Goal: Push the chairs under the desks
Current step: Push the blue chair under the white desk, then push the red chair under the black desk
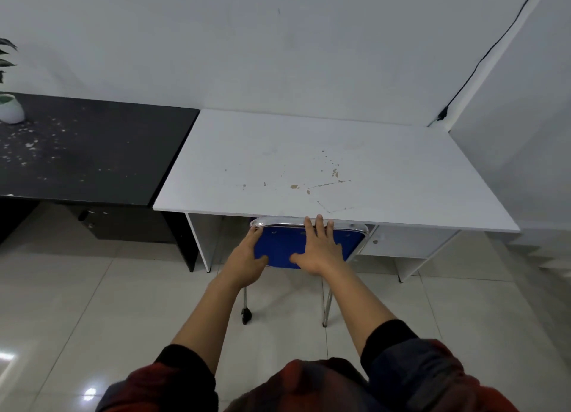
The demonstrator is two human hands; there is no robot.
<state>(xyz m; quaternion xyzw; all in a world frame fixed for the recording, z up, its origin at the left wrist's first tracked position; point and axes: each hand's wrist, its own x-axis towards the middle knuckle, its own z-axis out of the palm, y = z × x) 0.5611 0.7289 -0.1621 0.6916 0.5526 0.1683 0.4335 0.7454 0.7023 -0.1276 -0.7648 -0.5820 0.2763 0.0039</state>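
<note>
A chair with a blue backrest (287,245) and a chrome frame stands at the front edge of the white desk (309,164). Its seat is hidden under the desktop, and two metal legs show on the floor behind it. My left hand (247,257) grips the backrest's left edge, fingers round the side and thumb on the blue face. Flat against the blue back lies my right hand (318,248), with its straight fingers reaching up to the chrome top rail at the desk's edge.
A black desk (92,152), speckled with white bits, adjoins the white one on the left and carries a white plant pot (10,109). A black cable (482,59) runs down the right wall corner. The floor is glossy pale tile.
</note>
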